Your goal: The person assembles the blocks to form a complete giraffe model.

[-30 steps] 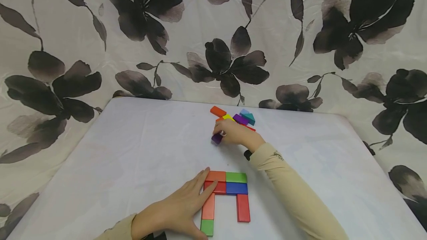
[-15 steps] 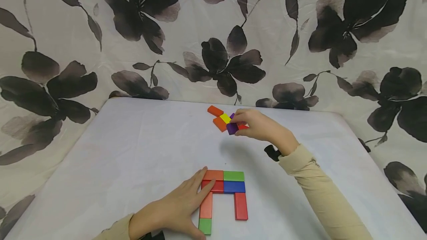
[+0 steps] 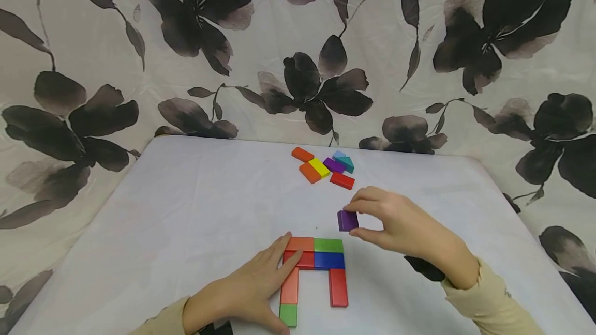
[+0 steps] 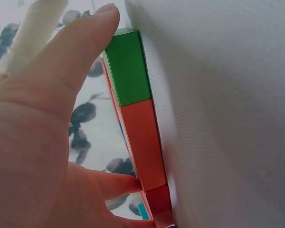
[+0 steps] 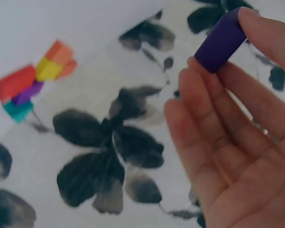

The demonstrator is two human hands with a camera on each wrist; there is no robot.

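Note:
A small purple block (image 3: 348, 221) is pinched between the thumb and fingers of my right hand (image 3: 396, 221), above the table just beyond the upper right corner of a flat block arrangement. That arrangement has an orange block (image 3: 301, 243) and a green block (image 3: 328, 245) on top, then a red block (image 3: 304, 260) and a blue block (image 3: 329, 260). Below are two legs: a red block (image 3: 338, 288) at right, and an orange-red block (image 3: 289, 286) with a green block (image 3: 288, 315) at left. My left hand (image 3: 247, 283) rests along the left side with fingers extended, touching the blocks.
Toward the far edge of the white table (image 3: 186, 211) lies a loose cluster: orange blocks (image 3: 310, 173), a yellow block (image 3: 319, 168), a purple block (image 3: 333, 165), a teal block (image 3: 345, 163) and a red block (image 3: 342, 180). Behind hangs a floral cloth (image 3: 261, 40).
My right hand has come from the far cluster toward me and to the right, carrying the purple block. The left hand and the arranged blocks stay where they were.

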